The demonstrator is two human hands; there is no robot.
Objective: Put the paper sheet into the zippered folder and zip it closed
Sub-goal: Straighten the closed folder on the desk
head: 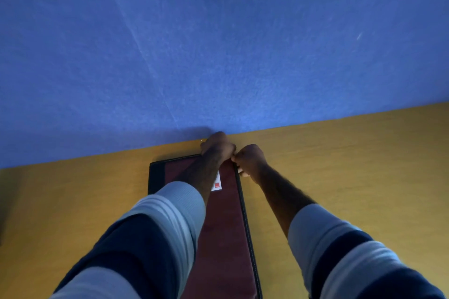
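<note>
Maroon zippered folder [226, 221] lying flat on the table [352, 153], black piping down its right edge, running from the near edge of the view away to the back of the table. A small white label [216, 183] with a red square sits on its cover. Both hands are up at the far right corner: left hand [217, 147] curled over the corner itself, gripping it, and right hand [250, 160] just beside it, knuckles touching, fingers tucked around the folder's right edge. The zip pull is hidden between them. Left forearm crosses over the cover and hides much of it. Striped sleeves [150, 238], navy and pale grey, are pushed up both arms. The table is yellow-ochre wood. A blue felt-like wall [218, 43] rises right behind it.
</note>
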